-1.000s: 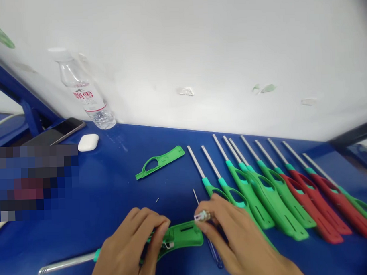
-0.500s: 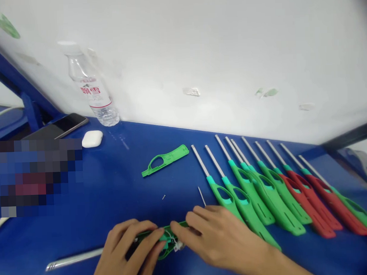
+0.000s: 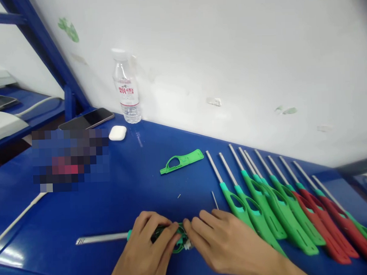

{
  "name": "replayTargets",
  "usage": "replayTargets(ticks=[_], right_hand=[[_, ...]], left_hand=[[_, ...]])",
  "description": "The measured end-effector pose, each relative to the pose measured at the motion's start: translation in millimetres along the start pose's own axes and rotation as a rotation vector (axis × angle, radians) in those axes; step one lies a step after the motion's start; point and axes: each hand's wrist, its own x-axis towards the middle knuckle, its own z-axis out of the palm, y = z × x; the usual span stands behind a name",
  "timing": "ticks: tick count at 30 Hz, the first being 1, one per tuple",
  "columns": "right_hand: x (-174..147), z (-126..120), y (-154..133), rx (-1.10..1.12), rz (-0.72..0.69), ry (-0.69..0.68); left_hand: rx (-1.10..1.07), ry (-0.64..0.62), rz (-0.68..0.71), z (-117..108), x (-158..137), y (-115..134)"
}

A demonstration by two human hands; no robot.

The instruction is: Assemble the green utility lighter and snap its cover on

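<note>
An opened long-nosed gas lighter (image 3: 102, 238) lies near the table's front edge, its metal tube pointing left. My left hand (image 3: 151, 243) is closed around its green body, fingertips at the exposed inner parts. From the other side, my right hand (image 3: 223, 240) has its bent fingers closed on the handle end, beside a small white part and a thin wire. The fingers hide most of the handle, so what each tip presses cannot be made out. Beyond the hands lies a loose green half-shell (image 3: 188, 158), inner face up. A thin metal rod (image 3: 215, 200) lies just behind my right hand.
Several green and red lighters (image 3: 279, 210) lie in a slanted row at right. A tiny screw-like piece (image 3: 178, 196) rests mid-table. At the back left are a water bottle (image 3: 127, 91), a white earbud case (image 3: 117, 133), a phone (image 3: 89, 118) and a white cable (image 3: 20, 219).
The view has shifted left, so the table things appear further right. Both hands stay on the opened lighter, with only slight finger movement.
</note>
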Motion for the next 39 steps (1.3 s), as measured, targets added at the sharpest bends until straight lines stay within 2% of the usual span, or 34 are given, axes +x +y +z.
replayTargets(ticks=[9, 18, 22, 28, 32, 39], right_hand=[[-3, -5, 8, 0.049, 0.059, -0.062], [-1, 4, 9, 0.054, -0.064, -0.024], [3, 0, 12, 0.089, -0.045, -0.021], [-1, -2, 10, 0.220, 0.132, -0.035], [-9, 2, 6, 0.364, 0.255, -0.112], [-30, -17, 4, 0.659, 0.659, -0.200]], left_hand=[[0.048, 0.001, 0.027, -1, 1, 1], [0.016, -0.009, 0.012, -2, 0, -1], [0.076, -0.010, 0.009, -3, -3, -1], [0.188, -0.033, 0.001, -7, 0, 0], [0.127, -0.017, -0.017, -3, 10, 1], [0.062, -0.021, -0.009, 3, 13, -1]])
